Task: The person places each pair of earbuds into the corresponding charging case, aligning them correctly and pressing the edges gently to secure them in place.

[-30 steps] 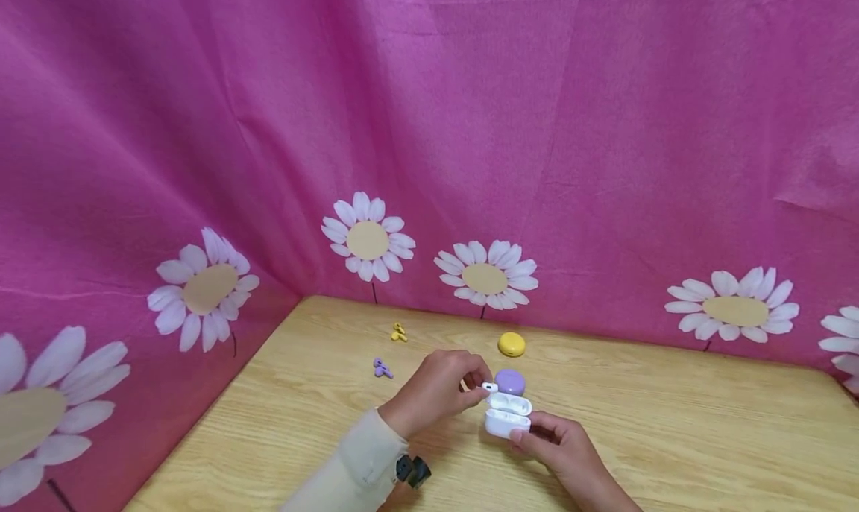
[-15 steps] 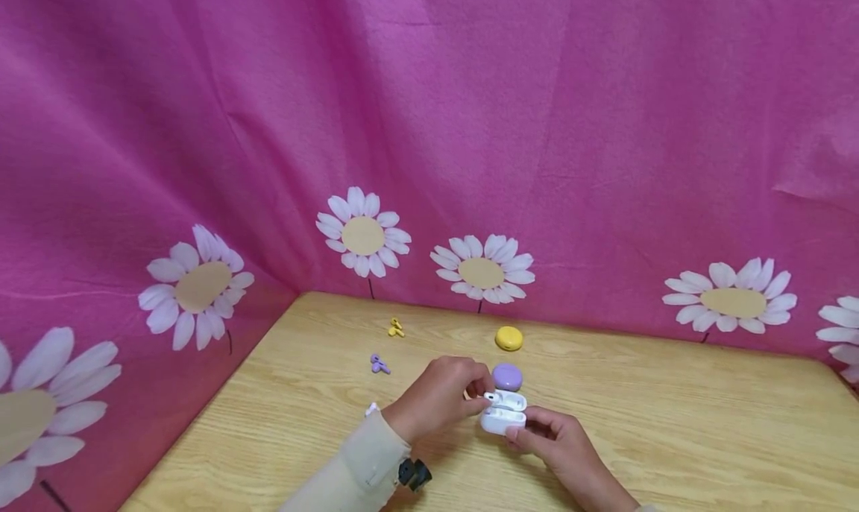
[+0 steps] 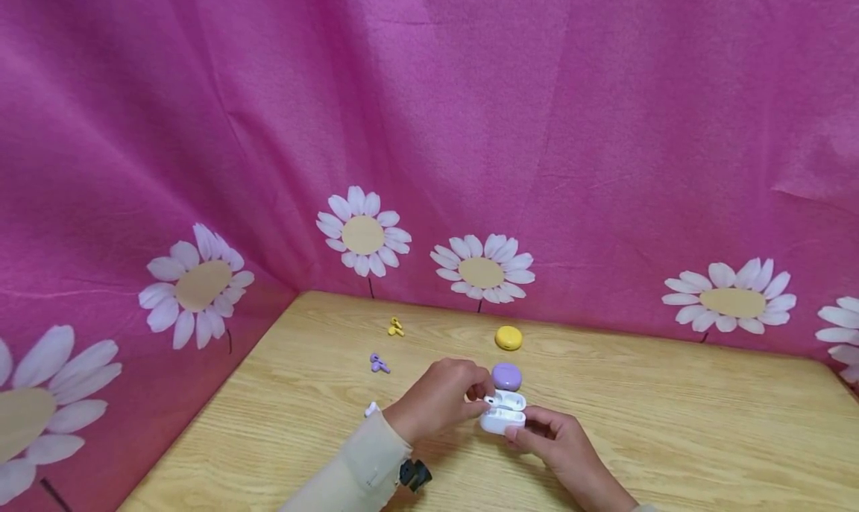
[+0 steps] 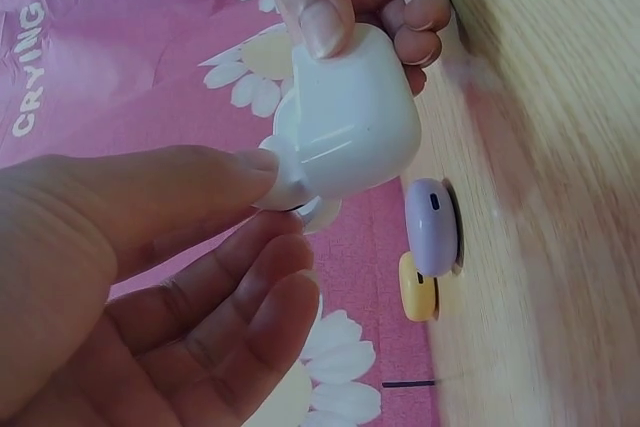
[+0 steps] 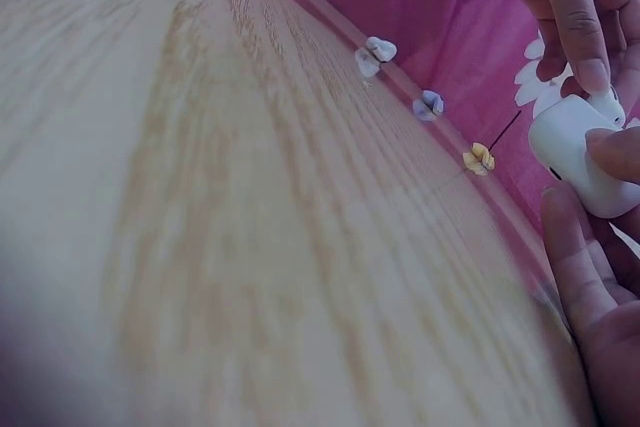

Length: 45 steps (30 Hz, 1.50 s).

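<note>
In the head view my right hand (image 3: pixel 562 449) grips a white earbud case (image 3: pixel 502 424) by its right side, its lid flipped up. My left hand (image 3: pixel 439 396) pinches a white earbud (image 3: pixel 491 402) between thumb and forefinger, right at the case's opening. The left wrist view shows the case (image 4: pixel 365 117) from its smooth back, with the earbud (image 4: pixel 285 177) overlapping its edge; part of the earbud is hidden by the fingers. Another white earbud (image 3: pixel 371 409) lies beside the left sleeve, partly covered by it.
Purple earbuds (image 3: pixel 379 364) and yellow earbuds (image 3: pixel 396 328) lie on the wooden table (image 3: pixel 637 393) to the left. Behind the white case rest a closed purple case (image 3: pixel 507 376) and a closed yellow case (image 3: pixel 508 338). A pink flowered cloth (image 3: pixel 570 162) hangs at the back and left.
The left hand has brought the white earbud down from above the lid to the case's opening. The right hand still holds the case. The white earbud beside the sleeve has come into view.
</note>
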Each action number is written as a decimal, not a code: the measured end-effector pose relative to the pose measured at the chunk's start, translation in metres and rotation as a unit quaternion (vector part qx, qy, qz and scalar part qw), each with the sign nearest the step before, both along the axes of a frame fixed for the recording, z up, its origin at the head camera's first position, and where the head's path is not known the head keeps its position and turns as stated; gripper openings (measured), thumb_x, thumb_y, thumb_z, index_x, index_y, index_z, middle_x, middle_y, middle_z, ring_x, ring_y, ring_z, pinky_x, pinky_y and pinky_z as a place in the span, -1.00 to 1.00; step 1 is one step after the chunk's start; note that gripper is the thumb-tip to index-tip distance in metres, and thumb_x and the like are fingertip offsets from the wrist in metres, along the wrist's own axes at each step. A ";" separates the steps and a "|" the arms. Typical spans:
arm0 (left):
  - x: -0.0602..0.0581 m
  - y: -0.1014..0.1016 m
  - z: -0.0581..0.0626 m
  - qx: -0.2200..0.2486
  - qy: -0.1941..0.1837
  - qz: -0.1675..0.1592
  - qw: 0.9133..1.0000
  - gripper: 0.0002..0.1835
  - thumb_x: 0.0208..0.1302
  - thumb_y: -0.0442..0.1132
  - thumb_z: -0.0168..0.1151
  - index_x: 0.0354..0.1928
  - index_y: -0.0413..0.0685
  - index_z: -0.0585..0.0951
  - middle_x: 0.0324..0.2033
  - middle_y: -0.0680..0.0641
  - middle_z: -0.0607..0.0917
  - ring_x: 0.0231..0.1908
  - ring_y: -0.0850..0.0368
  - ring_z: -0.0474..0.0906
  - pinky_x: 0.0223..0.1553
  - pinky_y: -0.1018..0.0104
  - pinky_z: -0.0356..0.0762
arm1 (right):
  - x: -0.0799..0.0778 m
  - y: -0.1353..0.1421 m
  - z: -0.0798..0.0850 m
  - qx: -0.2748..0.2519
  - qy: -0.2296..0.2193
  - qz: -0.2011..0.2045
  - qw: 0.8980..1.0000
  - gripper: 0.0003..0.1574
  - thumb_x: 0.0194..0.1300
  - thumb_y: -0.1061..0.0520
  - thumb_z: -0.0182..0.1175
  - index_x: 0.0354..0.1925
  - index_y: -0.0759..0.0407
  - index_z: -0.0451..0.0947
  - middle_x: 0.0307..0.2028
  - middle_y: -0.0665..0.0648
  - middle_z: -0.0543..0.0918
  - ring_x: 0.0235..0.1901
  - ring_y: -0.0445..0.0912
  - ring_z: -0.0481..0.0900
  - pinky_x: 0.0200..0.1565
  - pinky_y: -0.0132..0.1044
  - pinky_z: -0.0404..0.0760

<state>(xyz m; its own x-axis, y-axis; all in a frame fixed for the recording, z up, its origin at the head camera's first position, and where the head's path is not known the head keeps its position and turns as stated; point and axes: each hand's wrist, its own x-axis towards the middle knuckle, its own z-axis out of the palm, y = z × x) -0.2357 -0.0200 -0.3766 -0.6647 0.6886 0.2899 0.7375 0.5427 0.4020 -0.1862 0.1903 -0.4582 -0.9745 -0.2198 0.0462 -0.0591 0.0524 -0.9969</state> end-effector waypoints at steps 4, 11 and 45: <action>-0.001 0.000 -0.001 -0.012 0.008 0.002 1.000 -0.90 0.13 -0.25 0.43 -0.32 0.05 0.69 -0.47 0.21 0.61 -0.41 0.41 0.47 -0.34 0.60 0.40 | 0.000 0.000 -0.001 0.002 0.003 0.005 1.000 -0.57 0.28 0.21 0.25 0.01 0.51 0.50 -0.20 0.16 0.64 -0.24 -0.18 0.61 -0.16 -0.28 0.64; -0.001 0.000 -0.001 -0.015 -0.001 0.003 1.000 -0.89 0.13 -0.25 0.42 -0.29 0.06 0.71 -0.45 0.20 0.63 -0.40 0.41 0.48 -0.33 0.58 0.42 | 0.000 0.001 -0.001 0.003 0.011 0.004 1.000 -0.59 0.28 0.21 0.25 0.00 0.50 0.51 -0.24 0.12 0.66 -0.25 -0.18 0.62 -0.17 -0.27 0.64; -0.002 0.000 -0.004 -0.031 0.014 -0.008 0.999 -0.89 0.15 -0.23 0.41 -0.26 0.04 0.72 -0.46 0.22 0.65 -0.42 0.43 0.49 -0.37 0.59 0.40 | -0.001 0.000 0.000 0.003 0.002 -0.007 1.000 -0.61 0.26 0.18 0.28 -0.04 0.46 0.54 -0.28 0.10 0.67 -0.28 -0.15 0.63 -0.17 -0.24 0.65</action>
<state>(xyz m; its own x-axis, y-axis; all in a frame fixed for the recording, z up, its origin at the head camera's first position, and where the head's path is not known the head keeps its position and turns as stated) -0.2379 -0.0199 -0.3807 -0.6460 0.7162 0.2640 0.7564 0.5541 0.3477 -0.1869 0.1903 -0.4581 -0.9775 -0.2056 0.0483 -0.0616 0.0587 -0.9964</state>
